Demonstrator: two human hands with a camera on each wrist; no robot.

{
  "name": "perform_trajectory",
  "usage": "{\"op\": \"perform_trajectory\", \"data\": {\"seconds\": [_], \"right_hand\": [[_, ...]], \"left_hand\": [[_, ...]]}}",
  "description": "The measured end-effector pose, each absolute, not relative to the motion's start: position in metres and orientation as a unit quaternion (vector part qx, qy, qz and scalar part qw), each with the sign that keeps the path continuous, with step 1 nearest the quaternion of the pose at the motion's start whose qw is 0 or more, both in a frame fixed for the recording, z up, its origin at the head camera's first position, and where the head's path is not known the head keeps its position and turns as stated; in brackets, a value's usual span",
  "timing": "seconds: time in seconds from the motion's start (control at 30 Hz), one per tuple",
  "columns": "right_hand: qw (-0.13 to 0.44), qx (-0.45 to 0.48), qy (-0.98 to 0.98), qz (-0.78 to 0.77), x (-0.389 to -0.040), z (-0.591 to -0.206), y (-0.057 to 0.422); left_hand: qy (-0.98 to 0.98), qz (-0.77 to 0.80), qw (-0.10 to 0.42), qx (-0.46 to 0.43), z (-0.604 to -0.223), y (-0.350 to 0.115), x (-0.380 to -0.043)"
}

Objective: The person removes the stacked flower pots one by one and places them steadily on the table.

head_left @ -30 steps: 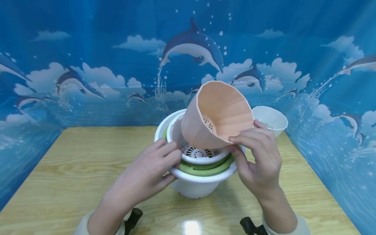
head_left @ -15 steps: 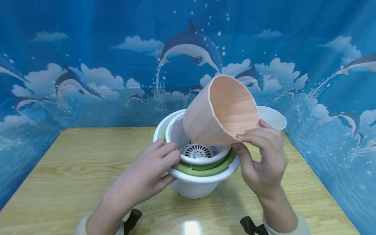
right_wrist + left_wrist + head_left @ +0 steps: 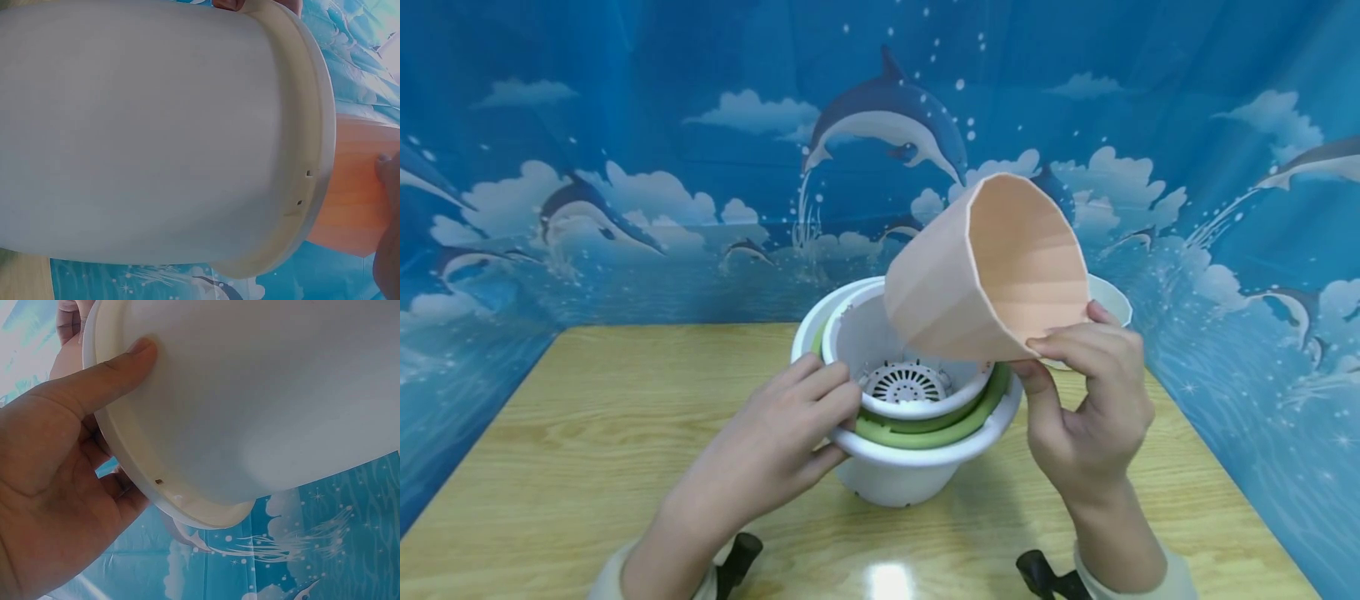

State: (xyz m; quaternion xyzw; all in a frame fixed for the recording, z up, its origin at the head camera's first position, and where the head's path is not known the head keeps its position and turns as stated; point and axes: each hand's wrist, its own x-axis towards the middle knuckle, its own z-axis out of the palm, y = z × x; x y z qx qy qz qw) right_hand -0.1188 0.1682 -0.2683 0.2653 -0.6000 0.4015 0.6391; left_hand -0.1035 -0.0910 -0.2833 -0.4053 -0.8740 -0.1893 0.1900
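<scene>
Head view: you look forward and down from above your left hand [image 3: 790, 417] and right hand [image 3: 1101, 408], across the table [image 3: 625, 417] to the dolphin backdrop [image 3: 700, 67]. Left wrist view: you face the white outer pot [image 3: 895, 479] at close range, its rim turned sideways in frame. Right wrist view: you face its outer wall, equally near. All three views share this pot; head and right wrist share the peach pot [image 3: 940, 287].

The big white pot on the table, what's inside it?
A green rim shows inside, around a smaller white pot with a slotted bottom. The peach pot and left hand cover some of this; anything beneath the smaller white pot is hidden.
</scene>
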Motion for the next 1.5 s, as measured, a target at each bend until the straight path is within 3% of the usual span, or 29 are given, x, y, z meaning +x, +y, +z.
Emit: {"op": "perform_trajectory", "data": {"seconds": [0.87, 1.5], "right_hand": [[0.701, 0.180, -0.574, 0.382, -0.133, -0.265, 0.183], [0.681, 0.158, -0.628, 0.342, -0.158, -0.283, 0.209]], "left_hand": [[-0.877, -0.183, 0.188, -0.403, -0.282, -0.090, -0.104], [-0.877, -0.183, 0.189, -0.403, -0.283, -0.090, -0.103]]}}
